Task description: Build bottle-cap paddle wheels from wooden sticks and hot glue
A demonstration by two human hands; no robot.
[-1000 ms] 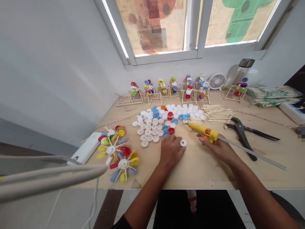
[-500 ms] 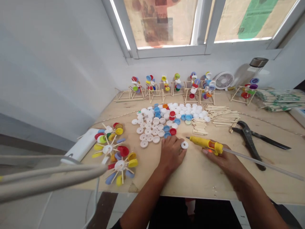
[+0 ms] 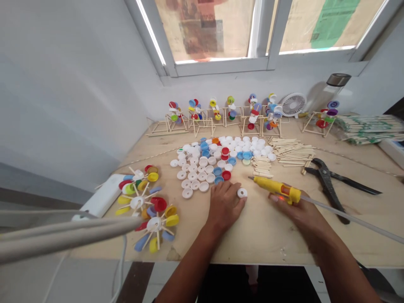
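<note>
My left hand [image 3: 224,205] rests on the table with thumb and fingers closed on a white bottle cap [image 3: 242,193] that has a hole in its middle. My right hand [image 3: 296,212] grips a yellow hot glue gun [image 3: 277,188]; a red light glows on it and a long glue stick [image 3: 350,216] sticks out of its back. The nozzle points left, above and apart from the cap. Just beyond my left hand lie many loose caps [image 3: 202,176], mostly white, some blue and red. Small cut sticks [image 3: 261,166] lie behind the nozzle.
Wheels of sticks and coloured caps [image 3: 154,224] lie at left by a white power strip [image 3: 105,195]. Cables [image 3: 72,235] cross the left foreground. Black pliers [image 3: 328,189] lie at right. Stick frames with cap wheels [image 3: 252,120], a small fan [image 3: 293,105] and a bottle [image 3: 334,88] line the wall.
The glue gun has shifted slightly right, its nozzle a little farther from the cap. The cap's tilt has changed slightly in my left hand. The whole view has moved a little.
</note>
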